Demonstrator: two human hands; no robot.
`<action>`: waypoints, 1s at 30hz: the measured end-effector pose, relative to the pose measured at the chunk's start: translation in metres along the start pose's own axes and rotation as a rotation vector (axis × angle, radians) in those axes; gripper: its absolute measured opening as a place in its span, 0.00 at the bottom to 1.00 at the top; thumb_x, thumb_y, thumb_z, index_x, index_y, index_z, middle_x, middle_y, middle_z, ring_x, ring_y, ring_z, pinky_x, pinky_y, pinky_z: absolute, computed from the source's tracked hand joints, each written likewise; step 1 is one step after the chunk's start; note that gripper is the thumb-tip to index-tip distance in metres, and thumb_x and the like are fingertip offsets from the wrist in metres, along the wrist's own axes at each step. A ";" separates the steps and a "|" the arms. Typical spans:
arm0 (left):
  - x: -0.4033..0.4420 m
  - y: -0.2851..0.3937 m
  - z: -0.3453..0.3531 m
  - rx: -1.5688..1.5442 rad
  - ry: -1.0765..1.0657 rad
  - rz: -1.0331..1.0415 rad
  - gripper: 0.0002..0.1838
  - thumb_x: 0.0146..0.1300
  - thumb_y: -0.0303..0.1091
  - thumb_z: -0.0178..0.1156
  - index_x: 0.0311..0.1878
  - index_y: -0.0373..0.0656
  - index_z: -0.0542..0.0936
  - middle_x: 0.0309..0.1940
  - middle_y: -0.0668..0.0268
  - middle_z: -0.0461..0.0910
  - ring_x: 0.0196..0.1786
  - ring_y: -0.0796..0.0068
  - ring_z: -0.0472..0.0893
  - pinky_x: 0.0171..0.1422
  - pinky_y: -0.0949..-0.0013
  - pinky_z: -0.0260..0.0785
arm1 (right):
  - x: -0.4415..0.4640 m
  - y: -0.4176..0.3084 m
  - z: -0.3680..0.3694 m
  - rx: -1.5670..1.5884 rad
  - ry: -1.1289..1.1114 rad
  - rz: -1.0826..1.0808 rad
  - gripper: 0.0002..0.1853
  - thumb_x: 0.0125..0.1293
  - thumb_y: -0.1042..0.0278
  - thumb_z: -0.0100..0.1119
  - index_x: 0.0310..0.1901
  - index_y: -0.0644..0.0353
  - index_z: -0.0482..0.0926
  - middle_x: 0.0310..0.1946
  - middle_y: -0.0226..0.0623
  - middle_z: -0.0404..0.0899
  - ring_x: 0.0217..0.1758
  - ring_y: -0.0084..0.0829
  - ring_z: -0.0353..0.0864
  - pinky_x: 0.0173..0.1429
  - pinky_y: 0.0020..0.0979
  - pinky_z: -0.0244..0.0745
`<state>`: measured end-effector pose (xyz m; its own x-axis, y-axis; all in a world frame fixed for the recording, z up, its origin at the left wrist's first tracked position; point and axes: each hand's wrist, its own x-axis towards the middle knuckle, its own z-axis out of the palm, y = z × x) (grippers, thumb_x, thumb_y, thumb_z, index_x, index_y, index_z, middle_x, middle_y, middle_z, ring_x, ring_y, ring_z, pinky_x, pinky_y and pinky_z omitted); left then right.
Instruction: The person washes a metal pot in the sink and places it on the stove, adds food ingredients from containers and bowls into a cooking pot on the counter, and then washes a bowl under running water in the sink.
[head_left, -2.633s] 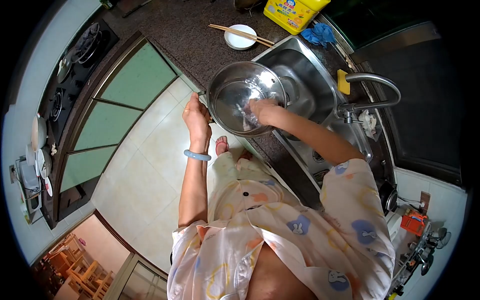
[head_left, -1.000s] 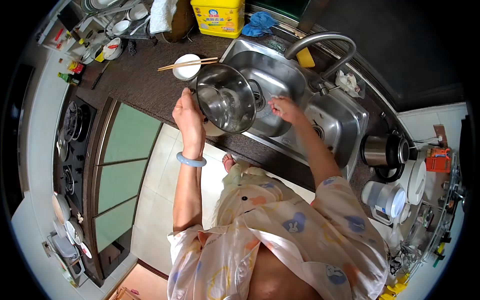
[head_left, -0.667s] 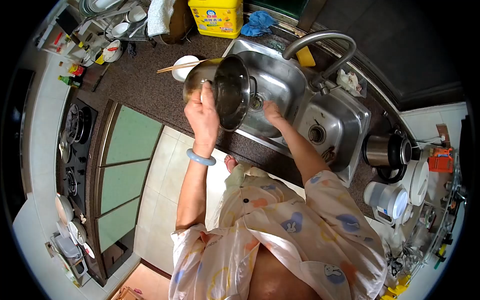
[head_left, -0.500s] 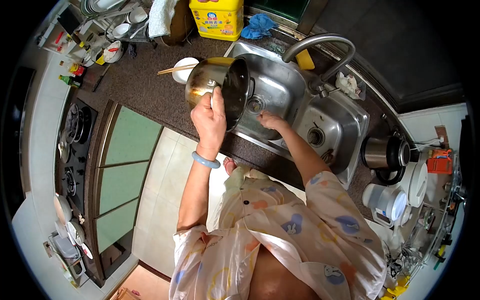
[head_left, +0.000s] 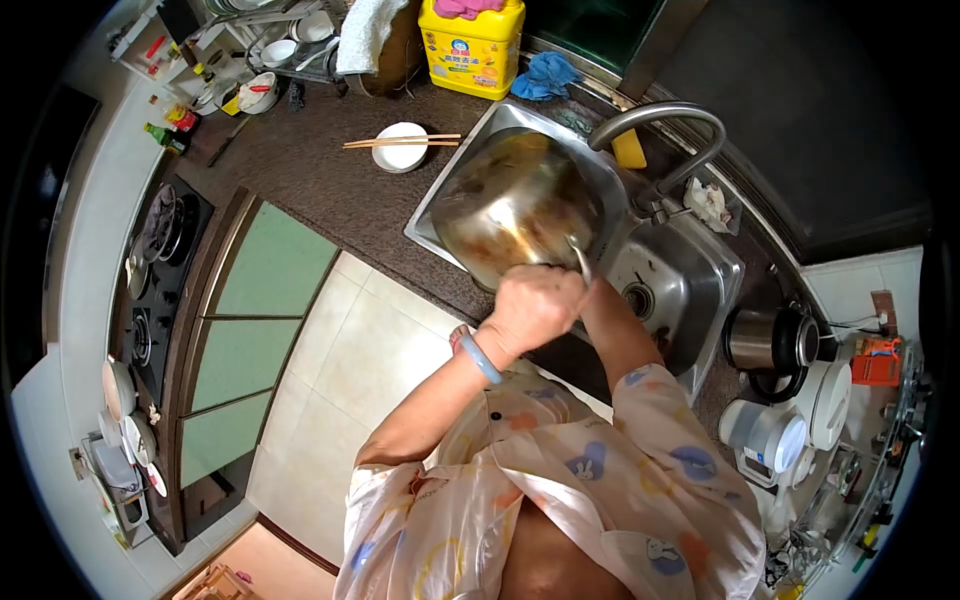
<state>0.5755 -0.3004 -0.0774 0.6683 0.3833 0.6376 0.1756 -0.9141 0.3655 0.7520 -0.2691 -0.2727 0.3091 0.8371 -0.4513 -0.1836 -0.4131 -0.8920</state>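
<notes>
My left hand (head_left: pixel 540 308), with a pale bangle on its wrist, is closed round the side handle of a metal pot (head_left: pixel 510 215). The pot is tipped over the left basin of the steel sink (head_left: pixel 425 225), its brown-stained outside facing up at me. Its opening is turned away from view. My right forearm (head_left: pixel 620 335) reaches in behind my left hand, and the right hand itself is hidden by the pot and the left hand. Left of the pot, a white bowl (head_left: pixel 399 158) stands on the counter with a pair of chopsticks (head_left: pixel 430 138) across it.
A curved faucet (head_left: pixel 690 112) rises behind the sink, near a yellow sponge (head_left: pixel 628 148). Along the back stand a yellow jug (head_left: pixel 470 50) and a blue cloth (head_left: pixel 546 76). A metal kettle (head_left: pixel 765 338) is at the right, and a stove (head_left: pixel 170 270) at the far left.
My left hand has moved right and toward me, tipping the pot over the left basin so its outside faces up. My right hand, seen over the basin before, is now hidden.
</notes>
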 end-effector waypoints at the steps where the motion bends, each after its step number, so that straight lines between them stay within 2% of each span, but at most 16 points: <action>1: -0.005 0.003 0.005 -0.014 -0.021 0.046 0.12 0.56 0.35 0.63 0.21 0.48 0.72 0.13 0.70 0.69 0.17 0.70 0.74 0.23 0.66 0.67 | -0.004 0.007 -0.003 0.012 -0.011 0.006 0.12 0.73 0.67 0.48 0.49 0.64 0.76 0.37 0.32 0.78 0.40 0.23 0.74 0.45 0.28 0.70; 4: -0.015 0.014 0.017 0.008 -0.048 0.118 0.16 0.57 0.39 0.64 0.19 0.49 0.70 0.15 0.69 0.68 0.19 0.70 0.74 0.24 0.66 0.66 | -0.017 0.022 -0.016 0.051 -0.029 0.017 0.12 0.73 0.67 0.48 0.49 0.63 0.76 0.37 0.31 0.78 0.40 0.23 0.73 0.45 0.28 0.70; 7: -0.019 0.019 0.023 0.001 -0.077 0.138 0.14 0.56 0.38 0.64 0.20 0.49 0.71 0.16 0.71 0.68 0.20 0.71 0.74 0.25 0.67 0.67 | -0.026 0.029 -0.025 0.063 -0.029 0.019 0.12 0.73 0.67 0.47 0.50 0.63 0.76 0.37 0.31 0.78 0.40 0.22 0.73 0.44 0.28 0.70; 9: -0.017 0.022 0.024 -0.004 -0.060 0.128 0.13 0.55 0.38 0.64 0.20 0.49 0.71 0.15 0.70 0.68 0.19 0.70 0.74 0.25 0.67 0.67 | -0.028 0.030 -0.030 0.066 -0.023 0.007 0.12 0.73 0.66 0.47 0.50 0.62 0.76 0.37 0.30 0.78 0.40 0.22 0.73 0.44 0.28 0.70; 11: -0.015 0.025 0.024 -0.019 -0.078 0.085 0.07 0.53 0.35 0.62 0.24 0.49 0.74 0.16 0.72 0.71 0.22 0.72 0.76 0.28 0.68 0.68 | -0.028 0.027 -0.034 0.061 -0.019 -0.012 0.11 0.74 0.66 0.47 0.50 0.62 0.75 0.37 0.30 0.77 0.39 0.22 0.73 0.44 0.28 0.70; 15: -0.003 0.025 0.016 -0.073 -0.002 0.004 0.12 0.56 0.37 0.63 0.21 0.48 0.73 0.14 0.68 0.70 0.19 0.68 0.75 0.25 0.66 0.68 | -0.016 0.020 -0.035 0.036 -0.005 -0.075 0.11 0.74 0.66 0.47 0.50 0.61 0.75 0.37 0.29 0.77 0.39 0.22 0.73 0.44 0.28 0.70; 17: 0.009 0.021 -0.003 -0.051 0.061 -0.133 0.19 0.58 0.38 0.65 0.15 0.46 0.69 0.11 0.65 0.69 0.16 0.65 0.73 0.21 0.63 0.65 | -0.006 0.007 -0.031 -0.002 0.007 -0.139 0.11 0.74 0.66 0.46 0.50 0.61 0.75 0.37 0.29 0.77 0.39 0.21 0.73 0.43 0.27 0.71; 19: 0.015 0.004 -0.019 -0.134 0.204 -0.268 0.19 0.61 0.38 0.63 0.17 0.42 0.74 0.11 0.61 0.69 0.15 0.64 0.71 0.20 0.63 0.63 | 0.005 -0.009 -0.029 -0.067 0.017 -0.220 0.11 0.74 0.66 0.46 0.51 0.60 0.75 0.37 0.29 0.76 0.39 0.21 0.73 0.43 0.27 0.71; 20: 0.014 -0.005 -0.027 -0.212 0.288 -0.421 0.19 0.63 0.38 0.62 0.18 0.40 0.74 0.11 0.63 0.67 0.15 0.71 0.70 0.21 0.65 0.62 | 0.008 -0.022 -0.029 -0.120 0.021 -0.251 0.11 0.74 0.66 0.46 0.51 0.60 0.74 0.37 0.29 0.76 0.39 0.21 0.73 0.43 0.27 0.71; 21: 0.014 -0.015 -0.033 -0.360 0.431 -0.569 0.20 0.67 0.38 0.60 0.19 0.42 0.73 0.11 0.70 0.67 0.15 0.80 0.65 0.20 0.69 0.58 | 0.013 -0.036 -0.029 -0.166 0.026 -0.299 0.11 0.74 0.65 0.46 0.51 0.60 0.74 0.37 0.29 0.76 0.39 0.21 0.72 0.43 0.27 0.71; 22: 0.007 -0.035 -0.039 -0.609 0.512 -0.751 0.19 0.67 0.39 0.60 0.20 0.42 0.75 0.12 0.72 0.68 0.18 0.84 0.67 0.22 0.73 0.59 | 0.008 -0.058 -0.029 -0.250 0.022 -0.291 0.11 0.75 0.65 0.46 0.50 0.60 0.75 0.34 0.26 0.76 0.37 0.19 0.72 0.41 0.25 0.70; 23: 0.006 -0.047 -0.061 -0.787 0.576 -0.876 0.19 0.70 0.40 0.57 0.21 0.45 0.75 0.14 0.79 0.66 0.19 0.89 0.62 0.21 0.77 0.52 | 0.002 -0.080 -0.029 -0.334 0.018 -0.284 0.11 0.75 0.64 0.46 0.49 0.60 0.75 0.32 0.24 0.76 0.35 0.16 0.71 0.40 0.22 0.69; 24: 0.001 -0.064 -0.076 -0.851 0.662 -0.933 0.20 0.72 0.41 0.55 0.21 0.49 0.72 0.14 0.80 0.65 0.18 0.90 0.58 0.21 0.78 0.48 | 0.006 -0.091 -0.025 -0.243 0.015 -0.395 0.10 0.72 0.67 0.49 0.44 0.63 0.78 0.27 0.27 0.78 0.30 0.19 0.72 0.35 0.24 0.67; 25: -0.009 -0.081 -0.088 -0.904 0.711 -0.961 0.22 0.72 0.43 0.53 0.19 0.51 0.67 0.12 0.80 0.61 0.15 0.88 0.56 0.19 0.77 0.47 | 0.004 -0.107 -0.018 -0.189 -0.023 -0.412 0.10 0.72 0.67 0.49 0.42 0.63 0.78 0.24 0.26 0.75 0.28 0.18 0.71 0.33 0.22 0.66; 27: -0.031 -0.101 -0.113 -0.994 0.767 -1.008 0.22 0.72 0.45 0.51 0.19 0.53 0.63 0.11 0.79 0.57 0.14 0.85 0.54 0.18 0.75 0.47 | 0.003 -0.137 -0.002 -0.160 -0.161 -0.471 0.10 0.72 0.66 0.49 0.40 0.63 0.78 0.22 0.25 0.73 0.26 0.17 0.70 0.31 0.22 0.66; 30: -0.059 -0.115 -0.138 -1.022 0.897 -1.138 0.21 0.72 0.46 0.50 0.21 0.54 0.63 0.12 0.79 0.54 0.14 0.84 0.52 0.19 0.74 0.46 | -0.016 -0.179 0.037 -0.239 -0.238 -0.457 0.10 0.73 0.66 0.48 0.41 0.63 0.77 0.21 0.24 0.71 0.23 0.16 0.68 0.28 0.20 0.65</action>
<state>0.4163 -0.1992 -0.0637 -0.0768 0.9774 -0.1969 -0.4854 0.1359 0.8637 0.7457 -0.1957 -0.1049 0.0834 0.9962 -0.0247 0.1442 -0.0366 -0.9889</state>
